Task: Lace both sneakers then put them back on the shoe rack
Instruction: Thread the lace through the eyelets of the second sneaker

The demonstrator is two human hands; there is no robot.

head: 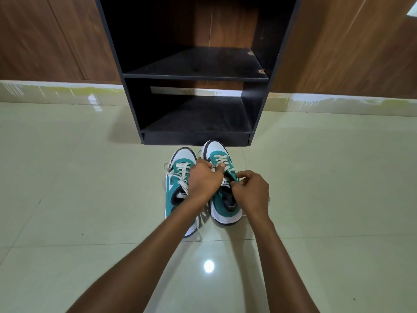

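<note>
Two teal-and-white sneakers stand side by side on the tiled floor, toes pointing at the black shoe rack (196, 75). The left sneaker (178, 186) has cream laces threaded partway, with loose ends trailing beside its heel. Over the right sneaker (223, 204) both hands work the lace. My left hand (204, 179) presses on the tongue and pinches the lace near the eyelets. My right hand (253, 192) pinches a lace end at the shoe's right side. My hands hide the upper eyelets of the right sneaker.
The shoe rack has two open shelves, upper and lower (196, 123), both bare and dusty. It stands against a wood-panelled wall (45, 41) with a pale skirting. Glossy pale floor tiles (90, 222) spread to both sides and toward me.
</note>
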